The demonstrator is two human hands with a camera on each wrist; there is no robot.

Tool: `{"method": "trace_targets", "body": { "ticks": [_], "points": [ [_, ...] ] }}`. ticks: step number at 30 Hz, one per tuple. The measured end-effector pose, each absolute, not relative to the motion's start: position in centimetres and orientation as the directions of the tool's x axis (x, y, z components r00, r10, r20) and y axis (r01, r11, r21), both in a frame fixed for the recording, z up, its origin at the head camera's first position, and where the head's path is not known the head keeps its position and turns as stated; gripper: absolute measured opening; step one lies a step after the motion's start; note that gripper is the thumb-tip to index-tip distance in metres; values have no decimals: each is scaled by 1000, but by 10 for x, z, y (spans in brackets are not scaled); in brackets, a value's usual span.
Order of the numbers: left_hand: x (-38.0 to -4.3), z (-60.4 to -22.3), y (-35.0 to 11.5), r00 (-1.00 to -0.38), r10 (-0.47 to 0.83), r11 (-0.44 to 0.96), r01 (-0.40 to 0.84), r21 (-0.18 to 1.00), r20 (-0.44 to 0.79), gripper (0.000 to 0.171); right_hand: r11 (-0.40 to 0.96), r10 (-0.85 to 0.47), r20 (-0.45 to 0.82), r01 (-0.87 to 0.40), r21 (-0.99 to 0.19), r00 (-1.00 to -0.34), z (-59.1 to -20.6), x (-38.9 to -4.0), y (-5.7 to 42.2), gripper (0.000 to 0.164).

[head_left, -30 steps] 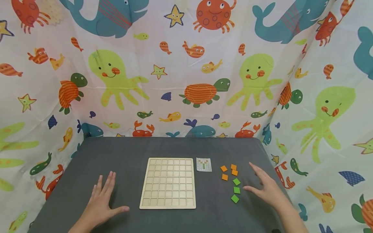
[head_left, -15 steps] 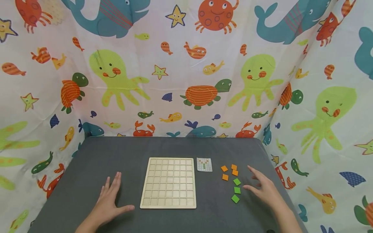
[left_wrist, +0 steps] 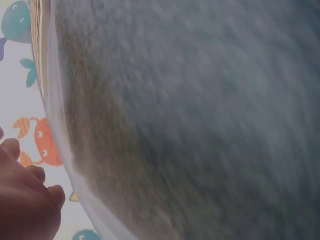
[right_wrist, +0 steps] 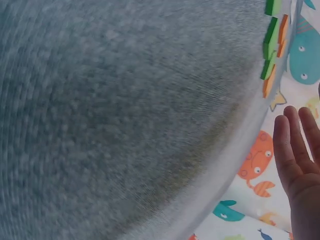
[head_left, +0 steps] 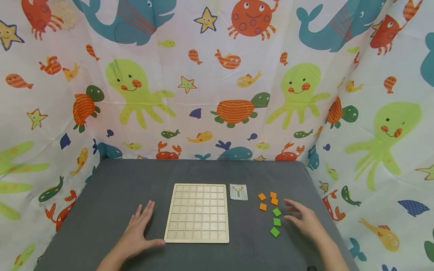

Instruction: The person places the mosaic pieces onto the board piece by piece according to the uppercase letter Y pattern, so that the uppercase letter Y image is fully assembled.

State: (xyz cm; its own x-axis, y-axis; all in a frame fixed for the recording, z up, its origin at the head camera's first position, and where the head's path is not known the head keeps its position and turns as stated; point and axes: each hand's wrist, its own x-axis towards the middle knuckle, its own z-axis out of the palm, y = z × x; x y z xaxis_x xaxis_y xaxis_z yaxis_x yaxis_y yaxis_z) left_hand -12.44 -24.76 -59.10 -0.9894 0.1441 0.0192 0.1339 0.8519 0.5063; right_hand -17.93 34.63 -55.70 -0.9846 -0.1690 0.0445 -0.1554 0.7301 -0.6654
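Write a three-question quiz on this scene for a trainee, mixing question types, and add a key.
1. Count: how many orange tiles lie on the gray table?

2. True or false: the left hand is gripping one of those tiles.

3. Multiple choice: which of these is nearest the right hand?
A. the gridded board
B. the printed card
C. the green tiles

Key:
1. Four.
2. False; it holds nothing.
3. C.

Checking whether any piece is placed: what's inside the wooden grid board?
Nothing: the wooden grid board shows only bare wood. The grey table is covered directly beneath it, so that part can't be seen.
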Motion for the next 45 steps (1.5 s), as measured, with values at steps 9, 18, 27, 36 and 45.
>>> {"method": "trace_targets", "body": {
  "ticks": [9,18,27,36,45],
  "points": [
    [-130,-598,-233,-975,218,805,203,557,41,141,745,-164,10,-131,-654,-986,-572,-188,350,47],
    [-134,-600,-225,-963,255,776,150,612,-88,140,755,-189,-47,-115,-645,-981,-582,-200,349,41],
    [-138,-602,-223,-959,236,818,111,564,-154,128,768,-267,-58,-176,-615,-962,-588,-206,346,34],
    [-135,-599,-222,-961,235,852,131,507,-148,117,786,-262,-87,-161,-597,-961,-592,-210,340,29],
    [-137,-601,-217,-965,214,879,123,461,-150,116,810,-249,-69,-168,-561,-966,-592,-210,337,26]
  ]
}}
